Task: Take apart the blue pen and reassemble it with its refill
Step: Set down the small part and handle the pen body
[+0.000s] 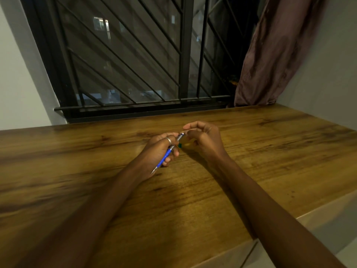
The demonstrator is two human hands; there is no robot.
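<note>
The blue pen (166, 154) has a silver upper half and a silver tip, and it lies slanted in my left hand (161, 148), whose fingers curl round its barrel. Its tip points down toward me and its cap end (181, 134) points up and to the right. My right hand (202, 137) hovers just right of that cap end with its fingers curled; the thumb and forefinger are close to the cap, and I cannot tell whether they touch it. A small green object (180, 145) lies on the wooden table (270, 151) between my hands.
The table runs back to a dark window with black metal bars (135, 55). A brownish curtain (270, 55) hangs at the back right, reaching the tabletop. The table's front edge (289, 219) slants across the lower right.
</note>
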